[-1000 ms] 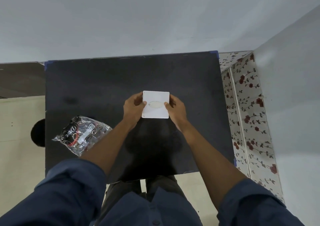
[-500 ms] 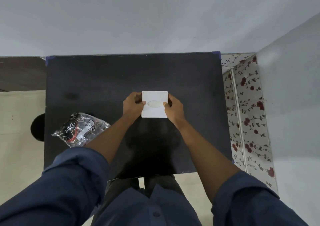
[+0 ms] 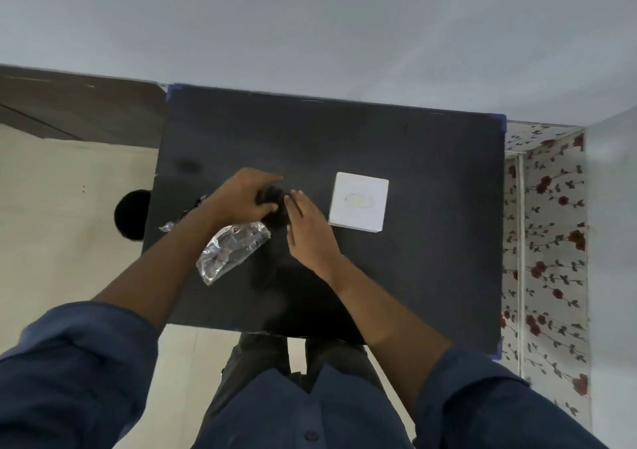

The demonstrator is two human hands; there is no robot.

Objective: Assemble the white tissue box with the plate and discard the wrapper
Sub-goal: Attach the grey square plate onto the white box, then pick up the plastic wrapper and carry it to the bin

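Both hands meet over the middle of a black table (image 3: 413,259), seen from above a person in dark blue sleeves. Left hand (image 3: 241,198) is curled around something dark and small, its fingers closed on it at the wrapper's upper end; what the dark thing is cannot be told, as it blurs into the table. Clear wrapper (image 3: 229,250) hangs or lies beneath that wrist, crumpled, with a white label showing through the film, and a further scrap of it shows on the far side of the forearm. Right hand (image 3: 308,231) is flat and loose, fingers straight and together, tips just beside the dark thing and the left fingers; it grips nothing that can be seen. White box (image 3: 358,205) sits by itself on the table to the right of both hands, near the right hand's knuckles but apart from them, square, its top face up with a pale oval in the centre. Blue tape (image 3: 501,122) marks the table's corners. Rose-patterned covering (image 3: 548,242) runs along the table's right side
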